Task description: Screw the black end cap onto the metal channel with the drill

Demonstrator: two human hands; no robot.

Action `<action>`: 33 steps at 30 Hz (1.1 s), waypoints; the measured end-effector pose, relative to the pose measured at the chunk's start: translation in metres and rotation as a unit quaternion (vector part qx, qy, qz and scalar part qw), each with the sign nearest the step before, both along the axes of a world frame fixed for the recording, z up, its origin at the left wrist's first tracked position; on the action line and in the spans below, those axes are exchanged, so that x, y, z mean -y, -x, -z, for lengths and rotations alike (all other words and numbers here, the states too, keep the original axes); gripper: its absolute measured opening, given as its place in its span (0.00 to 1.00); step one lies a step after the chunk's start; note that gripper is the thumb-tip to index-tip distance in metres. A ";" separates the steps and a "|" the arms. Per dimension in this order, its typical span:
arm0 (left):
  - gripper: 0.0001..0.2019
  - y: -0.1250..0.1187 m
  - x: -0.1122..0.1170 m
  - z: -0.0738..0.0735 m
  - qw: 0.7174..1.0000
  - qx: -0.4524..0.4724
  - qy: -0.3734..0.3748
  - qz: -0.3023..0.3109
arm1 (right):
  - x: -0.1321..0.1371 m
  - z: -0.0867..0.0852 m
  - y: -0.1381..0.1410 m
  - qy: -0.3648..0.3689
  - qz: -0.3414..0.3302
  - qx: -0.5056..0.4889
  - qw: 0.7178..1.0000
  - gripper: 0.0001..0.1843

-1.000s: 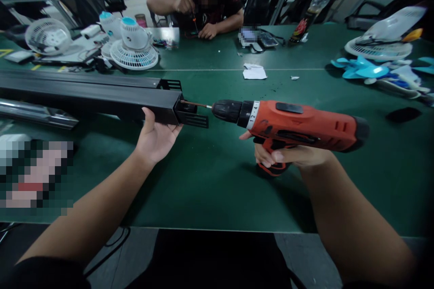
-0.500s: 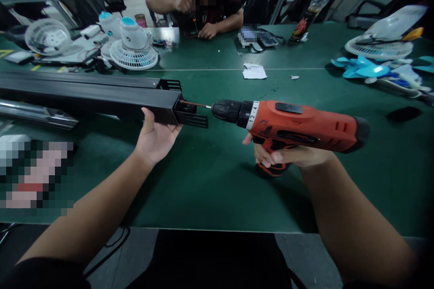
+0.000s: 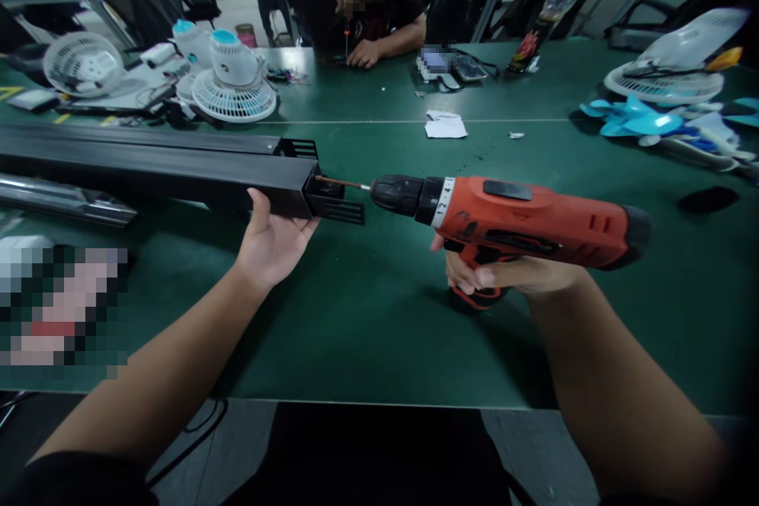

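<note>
A long black rectangular housing (image 3: 254,180) reaches in from the left, with slotted tabs at its end. My left hand (image 3: 276,245) grips that end from below, thumb on the near side. In my right hand (image 3: 492,273) is an orange and black cordless drill (image 3: 534,213), held by its handle. The drill's long thin bit (image 3: 344,183) points left, and its tip goes in at the open end of the housing. What the tip touches inside is hidden. Behind lies a second black housing (image 3: 249,144).
Shiny metal strips (image 3: 65,198) lie at left on the green table (image 3: 368,340). Fan parts (image 3: 234,95) stand at back left, blue fan blades (image 3: 640,118) at right. A scrap of paper (image 3: 446,125) lies mid-table. Across sits a person (image 3: 379,0) with a screwdriver.
My hands, the drill and the housing stay almost still; the drill's rear has shifted very slightly right. The person opposite has raised an arm and elbow, with the screwdriver now upright.
</note>
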State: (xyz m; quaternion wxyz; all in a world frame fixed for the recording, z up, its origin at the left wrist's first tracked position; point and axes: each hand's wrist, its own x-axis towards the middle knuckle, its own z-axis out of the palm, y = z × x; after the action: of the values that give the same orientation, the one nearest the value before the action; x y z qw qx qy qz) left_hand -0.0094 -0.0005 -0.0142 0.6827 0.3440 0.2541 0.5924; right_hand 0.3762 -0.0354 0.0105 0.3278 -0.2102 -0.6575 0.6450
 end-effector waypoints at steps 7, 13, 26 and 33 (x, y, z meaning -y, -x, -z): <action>0.37 -0.004 0.001 0.000 0.999 -0.010 0.008 -0.032 | 0.000 0.004 -0.002 -0.011 0.007 -0.018 1.000 0.23; 0.37 -0.002 0.000 -0.001 1.000 0.003 0.008 -0.014 | 0.000 0.003 0.000 0.004 0.008 -0.020 1.000 0.25; 0.37 -0.003 0.001 -0.001 1.000 0.001 0.013 -0.021 | -0.001 0.003 -0.002 -0.001 0.000 -0.014 1.000 0.29; 0.36 0.000 -0.001 0.001 1.000 0.024 0.011 0.000 | 0.000 0.000 0.002 -0.006 0.006 -0.011 1.000 0.27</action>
State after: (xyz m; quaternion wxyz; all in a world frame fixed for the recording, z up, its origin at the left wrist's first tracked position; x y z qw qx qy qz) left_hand -0.0097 0.0004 -0.0156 0.6924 0.3224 0.2441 0.5976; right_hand 0.3740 -0.0353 0.0107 0.3401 -0.2047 -0.6564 0.6416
